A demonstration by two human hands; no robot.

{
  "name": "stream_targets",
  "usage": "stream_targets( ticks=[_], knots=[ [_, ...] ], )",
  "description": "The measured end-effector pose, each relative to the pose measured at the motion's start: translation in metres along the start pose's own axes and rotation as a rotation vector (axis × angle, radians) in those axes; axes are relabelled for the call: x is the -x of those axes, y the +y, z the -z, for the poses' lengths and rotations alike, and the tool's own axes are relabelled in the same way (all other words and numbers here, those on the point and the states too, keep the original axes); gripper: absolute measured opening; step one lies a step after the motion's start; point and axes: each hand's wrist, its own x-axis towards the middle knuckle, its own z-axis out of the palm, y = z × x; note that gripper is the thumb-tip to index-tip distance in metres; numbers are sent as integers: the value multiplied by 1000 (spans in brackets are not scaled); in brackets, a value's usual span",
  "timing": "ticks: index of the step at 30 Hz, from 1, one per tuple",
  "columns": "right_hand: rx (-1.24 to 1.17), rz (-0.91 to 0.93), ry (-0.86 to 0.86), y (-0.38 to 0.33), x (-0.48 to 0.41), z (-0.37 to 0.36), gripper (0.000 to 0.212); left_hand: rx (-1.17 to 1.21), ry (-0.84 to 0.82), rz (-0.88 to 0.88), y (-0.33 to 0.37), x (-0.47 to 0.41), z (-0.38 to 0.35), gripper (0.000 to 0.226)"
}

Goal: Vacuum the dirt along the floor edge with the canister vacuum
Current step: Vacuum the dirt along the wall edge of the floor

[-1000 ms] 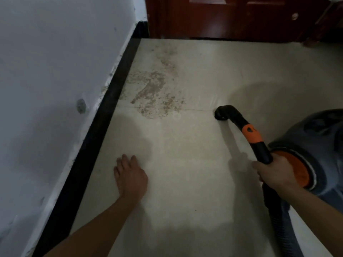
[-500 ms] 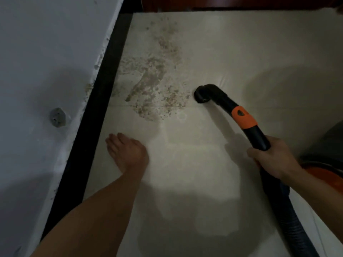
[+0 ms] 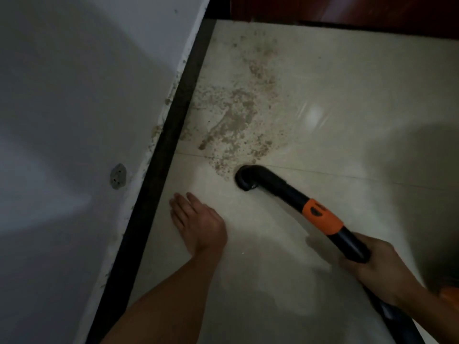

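Gripping the black vacuum wand (image 3: 285, 188) with the right hand (image 3: 377, 269), fingers wrapped tight around the tube just behind its orange collar (image 3: 321, 216). Pressing the curved nozzle (image 3: 244, 178) down onto the tiled floor (image 3: 347, 108), touching the near edge of the dirt patch (image 3: 236, 120). Resting the left hand (image 3: 198, 225) flat on the floor, fingers spread slightly, between the nozzle and the black baseboard (image 3: 159, 175), holding nothing. Dirt patch lying beside the baseboard, beyond the nozzle.

Your right hand (image 3: 380, 264) hides part of the hose (image 3: 293, 192); the canister (image 3: 450, 292) is cut off at the frame's right edge, only an orange sliver showing.
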Motion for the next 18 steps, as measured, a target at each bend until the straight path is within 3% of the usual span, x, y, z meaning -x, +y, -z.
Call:
stream_targets(
  ticks=[4,10,14,18],
  knots=[
    [-93,-17,217,-18,-29,5,19,-30,13,0,1,-3,1,55],
    [-28,58,-10,-33,-33,11,20,-47,18,-7,0,-2,3,56],
    [-75,36,97,-39,-40,14,18,-48,5,7,1,-3,1,56],
    [-113,99,-29,-43,-29,6,18,-53,8,11,0,-2,2,56]
  ],
)
